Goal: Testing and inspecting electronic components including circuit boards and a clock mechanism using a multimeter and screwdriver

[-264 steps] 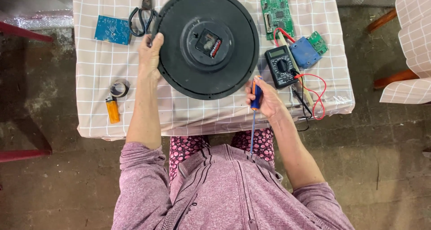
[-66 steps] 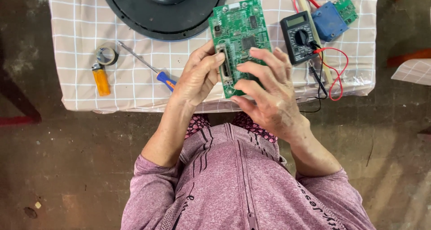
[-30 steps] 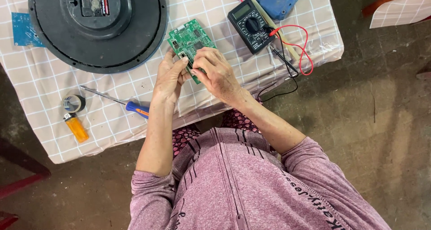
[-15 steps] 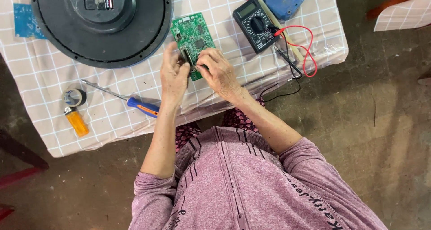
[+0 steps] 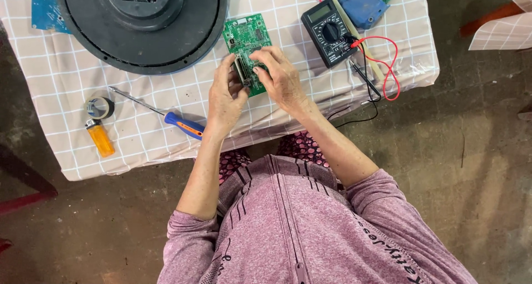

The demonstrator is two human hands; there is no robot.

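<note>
Fingers of both hands pinch the near end of the green circuit board [image 5: 247, 43], which lies on the checked tablecloth [image 5: 138, 123] beside the big black round clock back [image 5: 141, 23]; gripping only its edges and steadying the small part at that end looks wisest. Left hand [image 5: 224, 98] curls in from the left and right hand [image 5: 280, 76] arches over, wrists raised, with the screwdriver [image 5: 166, 115] and black multimeter [image 5: 328, 32] nearby.

On the checked tabletop [image 5: 66, 106] lie a round black clock back [image 5: 141, 23], a blue-handled screwdriver [image 5: 166, 115], an orange lighter [image 5: 100, 139], a tape roll [image 5: 100, 106], and a black multimeter [image 5: 328, 32] with red and black leads.
</note>
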